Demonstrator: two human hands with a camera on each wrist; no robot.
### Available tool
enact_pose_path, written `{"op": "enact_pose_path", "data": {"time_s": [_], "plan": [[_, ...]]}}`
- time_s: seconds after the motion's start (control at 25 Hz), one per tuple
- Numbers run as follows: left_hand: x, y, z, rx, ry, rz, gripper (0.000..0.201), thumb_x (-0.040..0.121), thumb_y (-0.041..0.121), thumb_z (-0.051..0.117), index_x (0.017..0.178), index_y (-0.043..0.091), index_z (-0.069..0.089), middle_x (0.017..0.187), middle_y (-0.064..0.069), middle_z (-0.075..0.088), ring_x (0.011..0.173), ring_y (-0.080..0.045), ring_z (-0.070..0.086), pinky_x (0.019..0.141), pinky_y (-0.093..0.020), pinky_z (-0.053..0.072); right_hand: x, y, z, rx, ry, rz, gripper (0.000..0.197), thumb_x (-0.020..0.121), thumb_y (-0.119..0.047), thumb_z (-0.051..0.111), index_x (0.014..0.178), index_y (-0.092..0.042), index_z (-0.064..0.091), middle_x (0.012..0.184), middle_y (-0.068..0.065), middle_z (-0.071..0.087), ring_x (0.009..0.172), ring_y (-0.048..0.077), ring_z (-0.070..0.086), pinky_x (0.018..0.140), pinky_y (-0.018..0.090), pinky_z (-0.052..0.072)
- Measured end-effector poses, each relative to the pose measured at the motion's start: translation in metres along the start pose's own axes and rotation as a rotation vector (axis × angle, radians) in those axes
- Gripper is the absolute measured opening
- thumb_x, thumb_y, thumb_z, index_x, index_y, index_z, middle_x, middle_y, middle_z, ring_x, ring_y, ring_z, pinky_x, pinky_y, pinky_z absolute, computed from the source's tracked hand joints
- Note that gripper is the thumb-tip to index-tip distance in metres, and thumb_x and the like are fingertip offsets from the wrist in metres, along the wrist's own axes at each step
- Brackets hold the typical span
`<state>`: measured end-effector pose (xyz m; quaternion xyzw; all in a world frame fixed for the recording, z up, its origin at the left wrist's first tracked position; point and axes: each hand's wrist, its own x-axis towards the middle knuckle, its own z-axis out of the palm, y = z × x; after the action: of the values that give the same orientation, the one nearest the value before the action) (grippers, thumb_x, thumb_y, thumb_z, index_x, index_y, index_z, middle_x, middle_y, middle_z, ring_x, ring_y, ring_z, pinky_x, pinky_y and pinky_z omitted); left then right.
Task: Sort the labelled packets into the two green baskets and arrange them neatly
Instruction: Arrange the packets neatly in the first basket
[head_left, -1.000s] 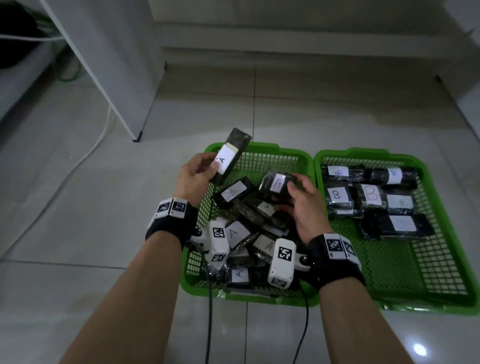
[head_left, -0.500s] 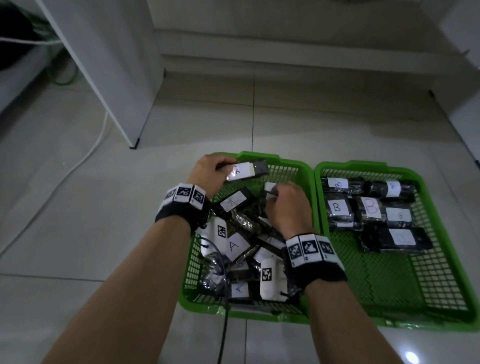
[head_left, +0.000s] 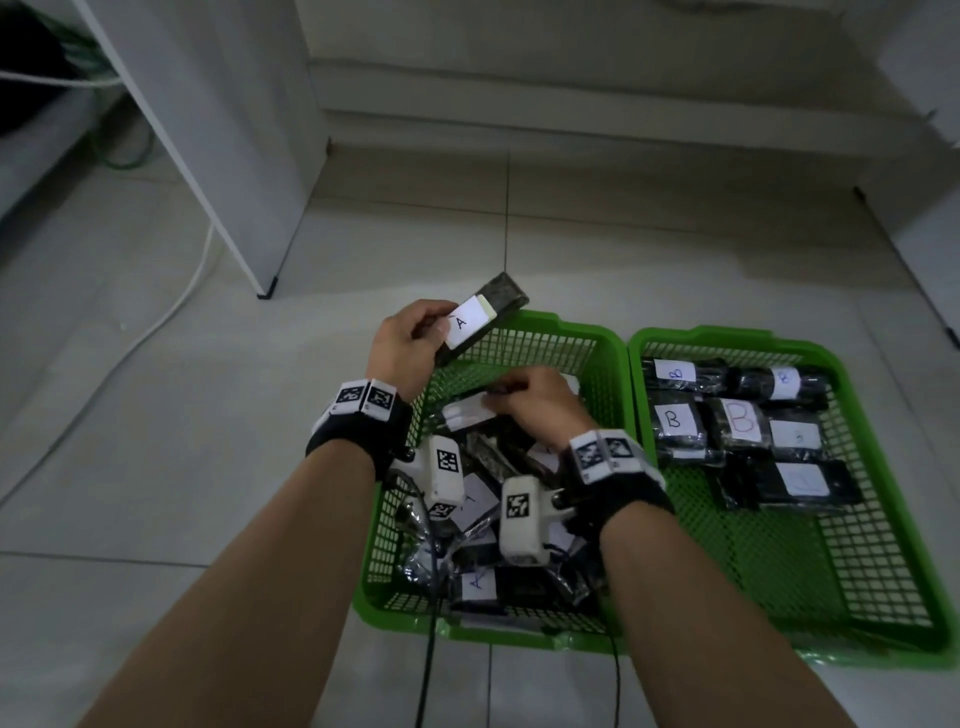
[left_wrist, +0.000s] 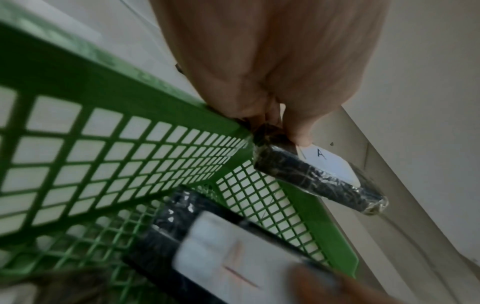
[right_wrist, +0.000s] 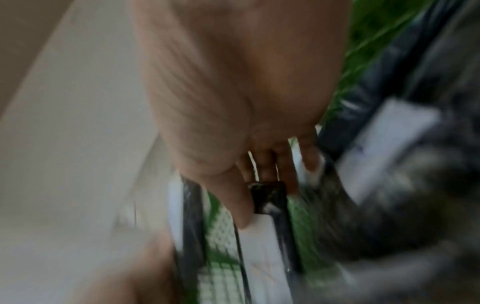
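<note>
My left hand (head_left: 410, 338) grips a dark packet labelled A (head_left: 480, 319) and holds it above the far left corner of the left green basket (head_left: 582, 332). In the left wrist view the thumb (left_wrist: 301, 131) presses on that A packet (left_wrist: 319, 181). My right hand (head_left: 535, 400) is inside the left basket and pinches another dark packet with a white label (head_left: 467, 413); the blurred right wrist view shows the thumb (right_wrist: 233, 201) on this labelled packet (right_wrist: 265, 242). Several A packets (head_left: 478, 584) lie jumbled below. The right green basket (head_left: 883, 545) holds several B packets (head_left: 675, 421) in rows.
Both baskets sit side by side on a pale tiled floor. A white cabinet panel (head_left: 218, 156) stands to the far left, with a white cable (head_left: 171, 306) trailing over the floor. A wall skirting (head_left: 571, 119) runs behind. Black cables (head_left: 423, 675) hang from my wrists.
My left hand has lifted its A packet up and outward from over the basket. My right hand has stayed low in the left basket, now pinching a labelled packet further left.
</note>
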<state>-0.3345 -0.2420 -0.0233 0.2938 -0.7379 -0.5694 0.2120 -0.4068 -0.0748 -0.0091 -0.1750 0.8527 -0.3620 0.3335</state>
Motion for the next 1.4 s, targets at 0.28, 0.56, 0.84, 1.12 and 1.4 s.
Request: {"op": "enact_pose_path", "data": {"time_s": [0.28,0.56,0.84,1.12,1.4], "plan": [[0.002,0.017,0.001,0.683,-0.178,0.167,0.027,0.095,0.013,0.052,0.109,0.022,0.073,0.114,0.000,0.071,0.100,-0.020,0.065,0.105,-0.038,0.044,-0.031,0.033,-0.051,0.363,0.269,0.039,0.027,0.097,-0.018,0.052,0.090,0.006,0.063,0.086,0.006,0.060,0.080,0.017,0.056,0.066,0.030,0.041],[0.014,0.019,0.012,1.075,-0.296,0.193,0.018,0.093,0.024,0.057,0.103,0.030,0.071,0.112,0.008,0.070,0.108,-0.016,0.061,0.113,-0.041,0.025,-0.031,0.040,-0.045,0.774,0.315,0.043,0.018,0.088,-0.015,0.064,0.090,0.003,0.067,0.099,0.020,0.073,0.094,0.037,0.071,0.087,0.052,0.058],[0.000,0.015,0.013,1.257,-0.319,0.223,0.018,0.073,0.039,0.081,0.088,0.035,0.071,0.103,0.016,0.061,0.107,-0.013,0.052,0.114,-0.044,0.026,-0.029,0.047,-0.053,1.055,0.278,0.013,0.007,0.096,-0.007,0.063,0.097,-0.002,0.067,0.091,0.014,0.074,0.073,0.023,0.070,0.059,0.030,0.056],[0.007,0.018,0.026,1.474,-0.400,0.228,0.032,0.083,0.016,0.064,0.108,0.035,0.067,0.111,0.007,0.061,0.105,-0.018,0.060,0.110,-0.051,0.020,-0.034,0.056,-0.064,1.348,0.159,-0.018,0.034,0.101,-0.013,0.054,0.130,0.005,0.056,0.115,0.020,0.070,0.093,0.026,0.071,0.082,0.035,0.053],[0.004,0.006,0.031,1.451,-0.316,0.152,0.011,0.088,0.020,0.061,0.078,0.022,0.058,0.070,0.008,0.055,0.067,-0.018,0.053,0.108,-0.049,0.026,-0.030,0.057,-0.063,1.374,0.139,-0.058,0.034,0.102,-0.014,0.052,0.130,0.005,0.056,0.118,0.020,0.068,0.095,0.026,0.070,0.083,0.036,0.053]]}}
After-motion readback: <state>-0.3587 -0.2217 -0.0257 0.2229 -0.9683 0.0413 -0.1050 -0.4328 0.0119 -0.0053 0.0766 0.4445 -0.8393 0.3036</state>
